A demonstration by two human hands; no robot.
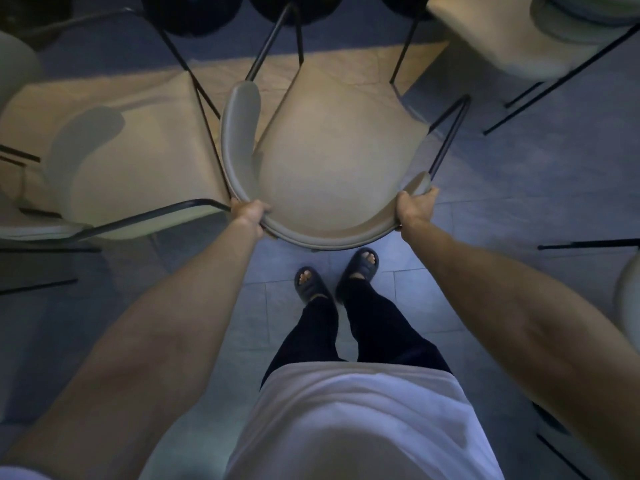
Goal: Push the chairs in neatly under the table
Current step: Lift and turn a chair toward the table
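Note:
A beige chair (332,161) with a curved padded backrest and thin black metal legs stands straight in front of me, seen from above. My left hand (247,211) grips the left part of the backrest rim. My right hand (414,206) grips the right end of the same rim. The chair's front points away from me toward dark round shapes (190,12) at the top edge. I cannot make out a table top in this dim view.
A second beige chair (114,168) stands close on the left, its black frame almost touching mine. A third chair (540,39) is at the top right, and a chair edge (628,299) shows at far right. My sandalled feet (336,275) stand on grey floor tiles.

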